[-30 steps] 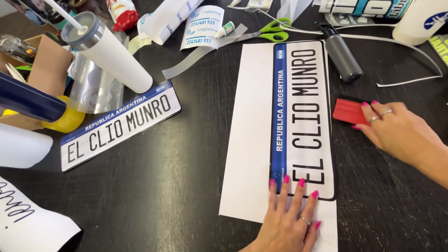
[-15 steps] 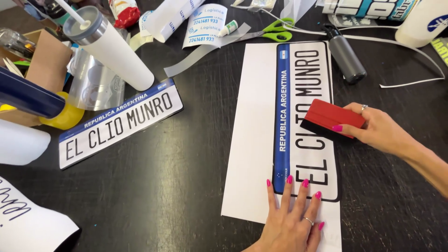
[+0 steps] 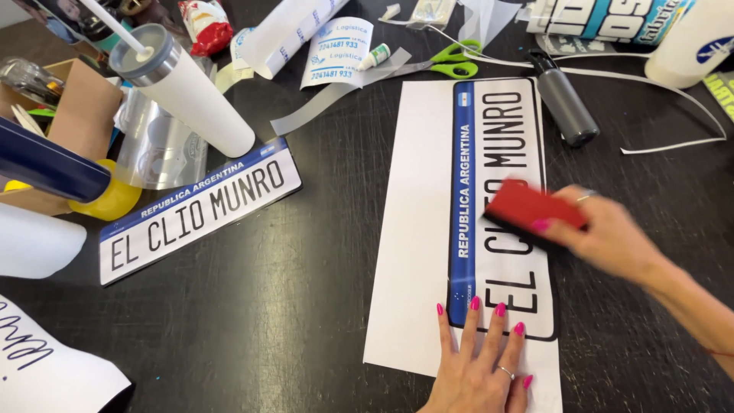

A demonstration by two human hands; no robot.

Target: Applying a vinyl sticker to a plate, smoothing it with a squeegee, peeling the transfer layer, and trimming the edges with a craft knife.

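Observation:
A white plate-shaped sticker with a blue band and black lettering [image 3: 501, 138] lies on a white backing sheet [image 3: 417, 229] on the dark table. My left hand [image 3: 482, 359] presses flat on the sheet's near end, fingers spread. My right hand [image 3: 604, 229] grips a red squeegee [image 3: 527, 206] and holds it on the middle of the sticker, covering some letters. A second matching plate [image 3: 199, 210] lies to the left, angled.
A white tumbler with straw [image 3: 183, 88] leans at the back left beside a cardboard box [image 3: 73, 99], a dark blue roll [image 3: 46, 164] and clear film. Green-handled scissors [image 3: 451, 61], a grey spray bottle [image 3: 562, 99], paper labels and thin white strips lie at the back.
My right hand picked up the red squeegee from the table beside the sheet and brought it left onto the middle of the sticker. My left hand has stayed pressing the near end.

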